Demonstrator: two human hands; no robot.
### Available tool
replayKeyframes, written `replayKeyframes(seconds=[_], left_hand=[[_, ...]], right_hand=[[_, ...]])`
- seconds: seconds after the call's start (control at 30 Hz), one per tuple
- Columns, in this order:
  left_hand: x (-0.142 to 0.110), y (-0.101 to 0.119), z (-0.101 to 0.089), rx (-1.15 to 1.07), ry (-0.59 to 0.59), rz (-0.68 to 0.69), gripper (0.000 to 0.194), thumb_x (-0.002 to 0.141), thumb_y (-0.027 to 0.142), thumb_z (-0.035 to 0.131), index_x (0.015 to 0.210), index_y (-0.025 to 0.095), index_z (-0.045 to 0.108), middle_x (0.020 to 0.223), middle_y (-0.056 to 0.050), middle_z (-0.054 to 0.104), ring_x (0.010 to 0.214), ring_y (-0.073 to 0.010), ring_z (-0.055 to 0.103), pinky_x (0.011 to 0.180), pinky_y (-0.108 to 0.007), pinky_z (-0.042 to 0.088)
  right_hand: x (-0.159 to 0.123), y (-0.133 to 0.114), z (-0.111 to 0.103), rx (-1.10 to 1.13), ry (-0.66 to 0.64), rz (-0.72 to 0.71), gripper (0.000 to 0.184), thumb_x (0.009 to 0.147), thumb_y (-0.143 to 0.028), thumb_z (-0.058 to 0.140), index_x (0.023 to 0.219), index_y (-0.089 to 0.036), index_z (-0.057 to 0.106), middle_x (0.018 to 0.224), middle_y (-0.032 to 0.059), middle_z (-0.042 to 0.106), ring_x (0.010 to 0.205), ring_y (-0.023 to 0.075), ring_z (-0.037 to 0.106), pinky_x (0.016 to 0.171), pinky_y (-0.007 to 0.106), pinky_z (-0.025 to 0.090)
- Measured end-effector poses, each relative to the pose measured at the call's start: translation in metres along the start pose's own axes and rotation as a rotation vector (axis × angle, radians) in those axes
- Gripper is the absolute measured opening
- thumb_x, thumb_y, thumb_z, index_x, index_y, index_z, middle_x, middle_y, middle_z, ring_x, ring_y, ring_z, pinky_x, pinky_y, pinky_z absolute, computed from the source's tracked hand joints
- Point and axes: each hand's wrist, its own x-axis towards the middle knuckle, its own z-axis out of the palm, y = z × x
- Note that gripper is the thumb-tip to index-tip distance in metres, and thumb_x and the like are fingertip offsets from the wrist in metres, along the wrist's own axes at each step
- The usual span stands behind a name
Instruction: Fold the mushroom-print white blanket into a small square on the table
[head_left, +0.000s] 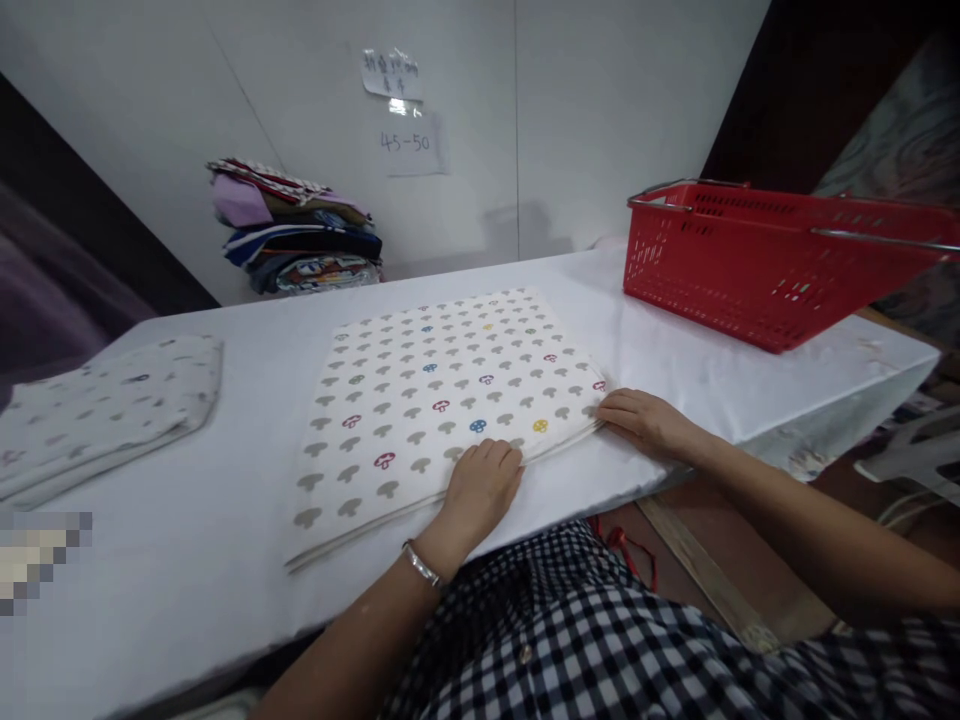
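A folded white cloth (450, 390) printed with grey mushrooms and a few coloured ones lies flat on the white-covered table (247, 400). Along its near edge, my left hand (484, 485) has its fingers closed over the layers, with the thumb hidden. At the near right corner, my right hand (649, 425) grips the edge with fingers held together. Between the two hands the layered edge shows as a thin stack.
Another folded printed cloth (112, 400) lies at the table's left side. A red plastic basket (750, 260) with metal handles stands at the back right. Against the wall is a pile of folded fabrics (300, 230). Paper signs (405, 143) hang above.
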Motion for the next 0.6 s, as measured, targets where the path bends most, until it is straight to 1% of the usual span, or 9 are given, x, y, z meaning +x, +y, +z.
replayKeyframes(seconds=[0.1, 0.2, 0.3, 0.37, 0.43, 0.6], left_hand=[[0.0018, 0.0017, -0.0022, -0.010, -0.027, -0.019, 0.009, 0.088, 0.020, 0.050, 0.092, 0.018, 0.057, 0.090, -0.005, 0.058, 0.086, -0.0206, 0.052, 0.073, -0.035, 0.041], [0.0024, 0.0019, -0.0045, -0.038, -0.040, -0.048, 0.014, 0.089, 0.030, 0.051, 0.094, 0.019, 0.058, 0.093, -0.005, 0.058, 0.087, -0.0210, 0.051, 0.072, -0.035, 0.041], [0.0032, 0.0012, -0.0060, -0.066, -0.052, -0.091, 0.022, 0.092, 0.038, 0.046, 0.092, 0.020, 0.059, 0.093, -0.004, 0.058, 0.086, -0.0201, 0.052, 0.070, -0.034, 0.040], [0.0045, 0.0009, -0.0063, -0.070, -0.060, -0.110, 0.023, 0.093, 0.036, 0.044, 0.089, 0.020, 0.059, 0.092, -0.004, 0.058, 0.085, -0.0189, 0.052, 0.069, -0.033, 0.040], [0.0063, 0.0008, -0.0063, -0.068, -0.059, -0.109, 0.020, 0.093, 0.033, 0.046, 0.088, 0.019, 0.059, 0.091, -0.004, 0.058, 0.084, -0.0181, 0.052, 0.069, -0.032, 0.040], [0.0101, 0.0011, -0.0052, -0.053, -0.049, -0.109, 0.017, 0.092, 0.030, 0.048, 0.086, 0.019, 0.059, 0.088, -0.003, 0.058, 0.082, -0.0180, 0.052, 0.067, -0.032, 0.041]], right_hand=[[0.0022, 0.0005, -0.0005, 0.008, 0.012, 0.010, 0.030, 0.096, -0.021, 0.038, 0.118, -0.022, 0.059, 0.106, 0.0083, 0.064, 0.099, 0.0205, 0.058, 0.085, 0.038, 0.050], [0.0051, 0.0001, -0.0024, 0.037, 0.022, 0.012, 0.030, 0.096, -0.022, 0.038, 0.115, -0.023, 0.061, 0.102, 0.0078, 0.065, 0.096, 0.0201, 0.059, 0.083, 0.037, 0.051], [0.0066, -0.0012, -0.0038, 0.059, 0.026, 0.007, 0.028, 0.095, -0.024, 0.041, 0.114, -0.022, 0.062, 0.102, 0.0085, 0.065, 0.096, 0.0200, 0.059, 0.084, 0.036, 0.051], [0.0068, -0.0024, -0.0039, 0.057, 0.031, 0.010, 0.028, 0.095, -0.024, 0.041, 0.115, -0.021, 0.061, 0.104, 0.0088, 0.065, 0.098, 0.0198, 0.059, 0.085, 0.036, 0.050], [0.0070, -0.0034, -0.0029, 0.055, 0.032, 0.010, 0.028, 0.095, -0.023, 0.041, 0.115, -0.021, 0.061, 0.106, 0.0086, 0.064, 0.100, 0.0196, 0.058, 0.086, 0.037, 0.050], [0.0095, -0.0043, 0.0017, 0.073, 0.024, -0.010, 0.029, 0.096, -0.023, 0.039, 0.108, -0.021, 0.065, 0.105, 0.0082, 0.066, 0.099, 0.0198, 0.059, 0.084, 0.037, 0.051]])
